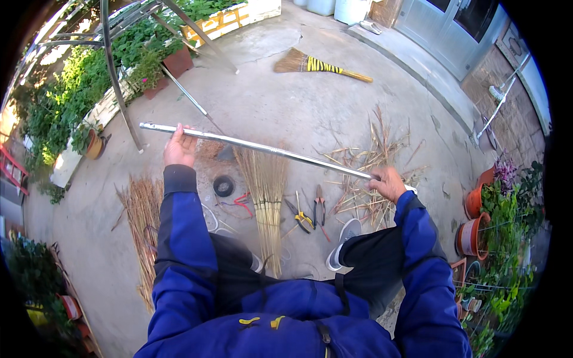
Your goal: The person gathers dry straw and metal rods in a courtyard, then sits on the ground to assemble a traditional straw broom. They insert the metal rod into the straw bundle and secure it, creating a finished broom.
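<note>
A long shiny metal tube [262, 148] is held crosswise in front of me, its left end higher in the view. My left hand [181, 147] is closed on it near the left end, with the thumb against the tube. My right hand [389, 184] grips the other end. Beneath the tube, a bundle of pale straw stalks [267, 203], bound by several bands, lies between my feet. Yellow-handled pliers [300, 217] and red-handled pliers [319, 206] lie to its right. A roll of black tape [224, 185] and a red cord [242, 203] lie to its left.
Loose stalks [373, 161] are scattered at the right, and a brown stalk bundle [143, 232] lies at the left. A finished broom [322, 64] rests farther off. Another metal rod [188, 93] lies beyond my left hand. Potted plants [474, 235] line the right side; a metal frame [113, 77] stands far left.
</note>
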Available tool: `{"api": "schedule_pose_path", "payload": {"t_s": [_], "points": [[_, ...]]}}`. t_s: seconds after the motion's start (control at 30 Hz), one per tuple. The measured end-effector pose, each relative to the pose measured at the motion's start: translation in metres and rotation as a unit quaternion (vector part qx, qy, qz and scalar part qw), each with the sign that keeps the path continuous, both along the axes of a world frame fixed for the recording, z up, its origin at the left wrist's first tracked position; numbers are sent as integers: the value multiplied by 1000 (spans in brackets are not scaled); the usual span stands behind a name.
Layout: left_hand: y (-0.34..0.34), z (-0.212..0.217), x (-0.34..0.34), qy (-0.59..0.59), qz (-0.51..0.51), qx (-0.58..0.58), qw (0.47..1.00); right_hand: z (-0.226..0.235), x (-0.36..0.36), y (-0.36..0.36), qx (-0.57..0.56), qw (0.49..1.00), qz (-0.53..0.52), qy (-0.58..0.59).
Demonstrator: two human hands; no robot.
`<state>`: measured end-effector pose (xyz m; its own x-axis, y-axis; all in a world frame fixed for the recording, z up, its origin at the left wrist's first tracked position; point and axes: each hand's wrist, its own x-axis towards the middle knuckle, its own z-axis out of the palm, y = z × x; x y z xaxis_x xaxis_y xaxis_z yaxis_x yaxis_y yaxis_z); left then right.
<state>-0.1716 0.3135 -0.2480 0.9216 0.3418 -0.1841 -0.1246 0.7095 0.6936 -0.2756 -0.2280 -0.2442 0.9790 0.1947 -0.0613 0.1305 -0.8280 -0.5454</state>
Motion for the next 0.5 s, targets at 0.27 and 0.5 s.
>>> {"api": "schedule_pose_path", "payload": {"t_s": [0.27, 0.5], "points": [[11, -22, -4, 101, 2, 54, 993, 16, 3, 13, -9, 998, 32, -49], [-33, -4, -22, 81, -88, -72, 990, 7, 5, 9, 22, 999, 46, 15]]}}
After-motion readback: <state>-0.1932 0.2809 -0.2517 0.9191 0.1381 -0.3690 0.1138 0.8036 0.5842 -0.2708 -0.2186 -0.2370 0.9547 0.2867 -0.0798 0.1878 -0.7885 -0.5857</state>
